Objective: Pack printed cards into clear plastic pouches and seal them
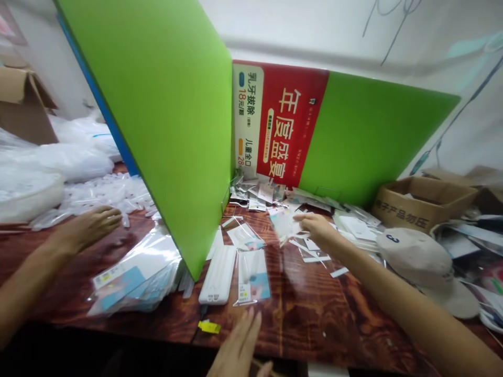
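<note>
My left hand (238, 348) is at the table's front edge, low in the view, its fingers stretched out and nothing seen in them. Just beyond its fingertips lies a clear packet (253, 275) with a blue and white card inside. My right hand (316, 225) reaches across the table, fingers closed on the edge of a similar clear packet (285, 222). That packet is blurred. Another packet (243, 235) lies to its left. A white power bank (218, 275) with a dark cable is left of the nearest packet. White-edged small bags (312, 251) lie below my right hand.
A tall green board (157, 104) divides the table. Left of it are another person's hand (92, 225), stacked packets (137, 277) and white plastic pieces (106, 193). A heap of packets (263, 191), a cap (416, 259) and a cardboard box (408, 209) stand behind and right.
</note>
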Action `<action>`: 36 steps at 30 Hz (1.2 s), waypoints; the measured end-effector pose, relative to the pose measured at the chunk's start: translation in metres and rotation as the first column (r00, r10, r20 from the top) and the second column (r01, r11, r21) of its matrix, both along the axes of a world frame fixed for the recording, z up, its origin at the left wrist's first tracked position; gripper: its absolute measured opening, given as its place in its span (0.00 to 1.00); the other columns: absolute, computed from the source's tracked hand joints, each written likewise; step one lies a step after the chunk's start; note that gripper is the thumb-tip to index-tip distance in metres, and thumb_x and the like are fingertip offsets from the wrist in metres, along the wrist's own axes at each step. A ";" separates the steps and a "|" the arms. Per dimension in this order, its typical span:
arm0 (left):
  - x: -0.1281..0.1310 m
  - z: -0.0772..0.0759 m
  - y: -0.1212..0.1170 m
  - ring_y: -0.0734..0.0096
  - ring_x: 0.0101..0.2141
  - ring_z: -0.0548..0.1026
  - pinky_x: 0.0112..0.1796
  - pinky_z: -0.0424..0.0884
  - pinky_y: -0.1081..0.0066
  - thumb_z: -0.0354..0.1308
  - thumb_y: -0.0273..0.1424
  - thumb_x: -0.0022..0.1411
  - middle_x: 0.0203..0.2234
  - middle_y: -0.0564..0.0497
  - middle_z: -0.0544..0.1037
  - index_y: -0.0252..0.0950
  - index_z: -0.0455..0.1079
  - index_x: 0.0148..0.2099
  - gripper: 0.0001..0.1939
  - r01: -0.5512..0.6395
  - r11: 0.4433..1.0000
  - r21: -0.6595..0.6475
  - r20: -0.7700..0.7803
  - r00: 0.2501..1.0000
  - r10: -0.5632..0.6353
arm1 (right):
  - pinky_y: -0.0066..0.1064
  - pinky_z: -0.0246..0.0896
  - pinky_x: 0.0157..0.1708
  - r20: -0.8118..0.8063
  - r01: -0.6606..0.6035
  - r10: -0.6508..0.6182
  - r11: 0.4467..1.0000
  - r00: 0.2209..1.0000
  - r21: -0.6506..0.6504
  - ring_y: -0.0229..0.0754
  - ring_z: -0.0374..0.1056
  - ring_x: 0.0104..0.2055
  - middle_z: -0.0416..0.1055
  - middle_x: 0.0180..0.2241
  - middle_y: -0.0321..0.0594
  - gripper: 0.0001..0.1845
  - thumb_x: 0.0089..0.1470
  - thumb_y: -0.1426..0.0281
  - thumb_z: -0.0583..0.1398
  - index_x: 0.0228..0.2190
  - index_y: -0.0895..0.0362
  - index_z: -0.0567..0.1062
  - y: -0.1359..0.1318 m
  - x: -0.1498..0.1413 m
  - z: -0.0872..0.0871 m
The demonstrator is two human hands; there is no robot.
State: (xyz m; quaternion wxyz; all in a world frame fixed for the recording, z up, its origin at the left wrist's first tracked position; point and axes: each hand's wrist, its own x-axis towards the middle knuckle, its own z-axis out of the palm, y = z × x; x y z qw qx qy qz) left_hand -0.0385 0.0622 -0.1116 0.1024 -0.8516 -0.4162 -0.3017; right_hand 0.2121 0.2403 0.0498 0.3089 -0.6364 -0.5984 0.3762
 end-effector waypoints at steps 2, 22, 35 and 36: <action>0.009 0.031 -0.001 0.53 0.59 0.70 0.51 0.76 0.59 0.49 0.31 0.70 0.59 0.33 0.71 0.29 0.39 0.73 0.35 -0.090 0.995 0.043 0.098 0.992 0.085 | 0.33 0.71 0.36 -0.157 -0.029 0.019 0.998 0.987 -0.060 0.40 0.73 0.37 0.75 0.44 0.46 0.12 0.60 0.71 0.58 0.44 0.61 0.76 -0.048 0.002 0.006; 0.034 0.114 -0.018 0.57 0.53 0.77 0.52 0.75 0.59 0.47 0.17 0.59 0.52 0.35 0.79 0.29 0.68 0.57 0.24 0.242 0.970 -0.038 0.090 0.967 -0.238 | 0.40 0.70 0.51 0.560 -0.563 0.152 0.445 0.814 0.696 0.51 0.71 0.53 0.77 0.48 0.50 0.24 0.55 0.77 0.59 0.54 0.57 0.71 -0.259 0.009 -0.022; 0.040 0.122 -0.034 0.54 0.47 0.81 0.45 0.80 0.58 0.42 0.21 0.67 0.47 0.37 0.82 0.26 0.71 0.53 0.20 0.200 0.976 0.091 -0.132 0.973 -0.187 | 0.47 0.58 0.62 0.615 -0.769 0.462 0.423 0.638 0.479 0.52 0.59 0.64 0.70 0.56 0.57 0.26 0.55 0.78 0.55 0.55 0.67 0.68 -0.240 -0.008 -0.007; 0.043 0.121 -0.035 0.54 0.46 0.81 0.45 0.80 0.59 0.42 0.21 0.66 0.46 0.38 0.83 0.26 0.72 0.53 0.20 0.213 0.972 0.098 -0.107 0.973 -0.203 | 0.45 0.58 0.62 0.588 -0.755 0.475 0.436 0.655 0.489 0.52 0.59 0.64 0.70 0.56 0.57 0.24 0.56 0.78 0.54 0.55 0.67 0.68 -0.238 -0.010 -0.009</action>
